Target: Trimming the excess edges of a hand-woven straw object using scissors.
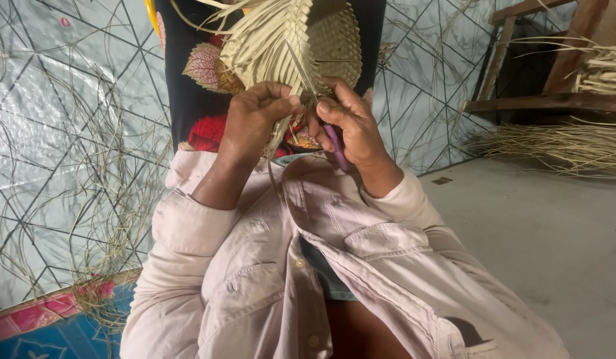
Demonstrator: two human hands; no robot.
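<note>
My left hand (pixel 254 119) pinches the loose strips at the near edge of the woven palm-leaf fan (pixel 301 43), just beyond my chest. My right hand (pixel 351 126) is closed around a purple-handled tool (pixel 336 149), fingertips touching the same strips. I should keep them taut, working close to the weave.
</note>
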